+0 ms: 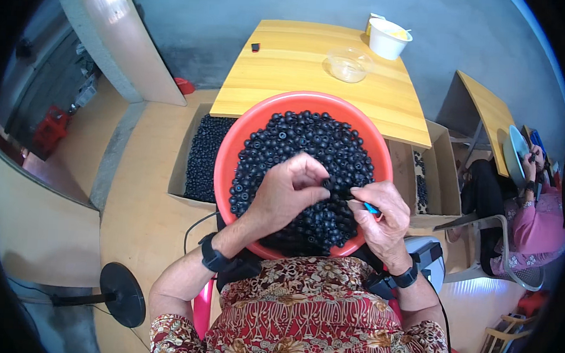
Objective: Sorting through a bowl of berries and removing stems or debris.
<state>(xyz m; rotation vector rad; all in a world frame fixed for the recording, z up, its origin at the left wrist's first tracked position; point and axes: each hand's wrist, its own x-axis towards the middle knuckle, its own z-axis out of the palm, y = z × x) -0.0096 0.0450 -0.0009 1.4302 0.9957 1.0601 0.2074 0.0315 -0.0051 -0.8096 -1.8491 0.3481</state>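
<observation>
At the centre of the frame, a small round black bead point(328, 183) is pinched between thumb and fingertips of the left hand point(282, 192). Right of centre, a bright-blue object point(371, 209), partly hidden, is gripped by the curled right hand point(385, 217). Below both hands, a round red plastic basin point(229, 149) is filled with similar black beads point(300, 139).

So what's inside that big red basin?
Round black beads, some showing holes, lie across the red basin. The left fingers and right fingers hide some. Deeper layers and the basin's bottom are covered, so I can't tell what's there.
</observation>
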